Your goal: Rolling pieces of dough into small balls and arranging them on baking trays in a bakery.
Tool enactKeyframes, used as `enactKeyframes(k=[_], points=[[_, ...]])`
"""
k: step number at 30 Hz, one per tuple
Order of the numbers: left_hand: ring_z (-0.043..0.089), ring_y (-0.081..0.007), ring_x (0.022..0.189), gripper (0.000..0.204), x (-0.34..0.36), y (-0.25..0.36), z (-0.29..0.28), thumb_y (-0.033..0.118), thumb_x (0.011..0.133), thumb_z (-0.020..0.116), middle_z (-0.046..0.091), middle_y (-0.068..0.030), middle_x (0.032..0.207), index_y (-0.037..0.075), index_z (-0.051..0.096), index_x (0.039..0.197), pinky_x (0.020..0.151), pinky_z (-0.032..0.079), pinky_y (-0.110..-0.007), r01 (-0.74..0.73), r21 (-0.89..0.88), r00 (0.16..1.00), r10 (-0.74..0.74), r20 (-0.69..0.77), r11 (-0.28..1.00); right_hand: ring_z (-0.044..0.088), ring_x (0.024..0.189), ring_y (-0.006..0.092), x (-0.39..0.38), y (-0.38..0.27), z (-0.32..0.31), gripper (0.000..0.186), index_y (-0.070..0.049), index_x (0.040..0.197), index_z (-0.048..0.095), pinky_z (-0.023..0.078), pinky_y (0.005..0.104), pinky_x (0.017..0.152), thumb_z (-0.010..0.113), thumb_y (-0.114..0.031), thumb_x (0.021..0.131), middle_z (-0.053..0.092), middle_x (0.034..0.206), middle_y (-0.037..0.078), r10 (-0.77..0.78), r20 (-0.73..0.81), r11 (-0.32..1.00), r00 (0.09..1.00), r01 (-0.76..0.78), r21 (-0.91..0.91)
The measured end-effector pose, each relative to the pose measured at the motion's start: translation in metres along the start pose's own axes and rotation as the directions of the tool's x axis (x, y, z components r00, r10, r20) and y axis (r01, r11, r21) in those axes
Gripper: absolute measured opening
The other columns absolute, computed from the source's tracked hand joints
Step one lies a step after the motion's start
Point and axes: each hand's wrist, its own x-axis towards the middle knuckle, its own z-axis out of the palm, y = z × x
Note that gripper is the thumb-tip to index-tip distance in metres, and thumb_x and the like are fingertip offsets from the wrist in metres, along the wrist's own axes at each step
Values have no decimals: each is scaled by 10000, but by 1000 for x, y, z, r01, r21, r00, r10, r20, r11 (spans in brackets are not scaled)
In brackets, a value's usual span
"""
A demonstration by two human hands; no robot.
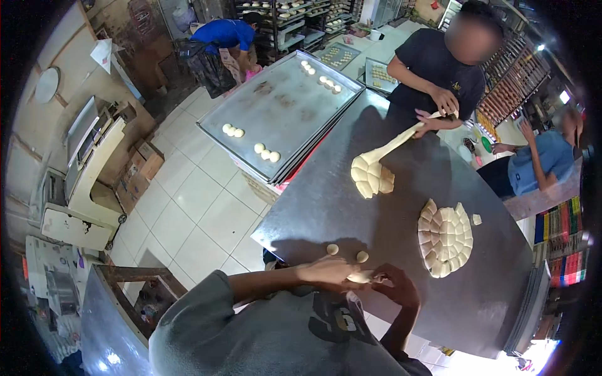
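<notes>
Close to my body, above the near edge of the metal table (401, 232), a pale piece of dough (359, 276) is held between both hands. My left hand (329, 274) is closed around its left side. The fingers of my right hand (394, 285) pinch its right end. Just beyond my hands lie two round dough balls, one on the left (332, 249) and one on the right (362, 257). Farther right rests a large slab of dough (445, 238) cut into many pieces, with one loose piece (476, 219) beside it.
Across the table a co-worker in black (439, 69) holds a dough strip (401, 136) joined to a second cut clump (371, 177). Stacked trays (276, 106) at the left carry dough balls in groups. A person in blue (226, 37) bends behind them; another (539, 163) is at right.
</notes>
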Motion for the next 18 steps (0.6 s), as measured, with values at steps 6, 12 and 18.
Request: enactKeyframes(k=[6, 12, 18], points=[[642, -401, 727, 519, -12, -2, 3, 465, 912, 600, 655, -238, 888, -15, 518, 1092, 633, 489, -450, -115, -87, 959, 87, -270, 990, 554, 804, 126, 22, -29, 27, 168, -26, 996, 645, 446, 240, 756, 693, -30, 835, 624, 900, 31, -149, 89, 988, 985, 153, -32], [640, -398, 732, 432, -43, -6, -10, 391, 941, 573, 655, -234, 908, -19, 530, 1071, 641, 487, -459, -78, -119, 993, 66, -99, 990, 561, 878, 152, 10, 17, 13, 165, -28, 1029, 640, 447, 287, 843, 667, -42, 867, 631, 1035, 53, -60, 99, 985, 993, 43, 167], [640, -354, 702, 374, -35, -12, 7, 346, 960, 544, 657, -211, 893, -20, 558, 1034, 622, 490, -439, -100, 210, 933, 165, -321, 973, 592, 1013, 229, 45, -56, 88, 376, -58, 1178, 605, 475, 362, 853, 539, -368, 977, 635, 1136, 145, -37, -302, 984, 953, 88, 157]])
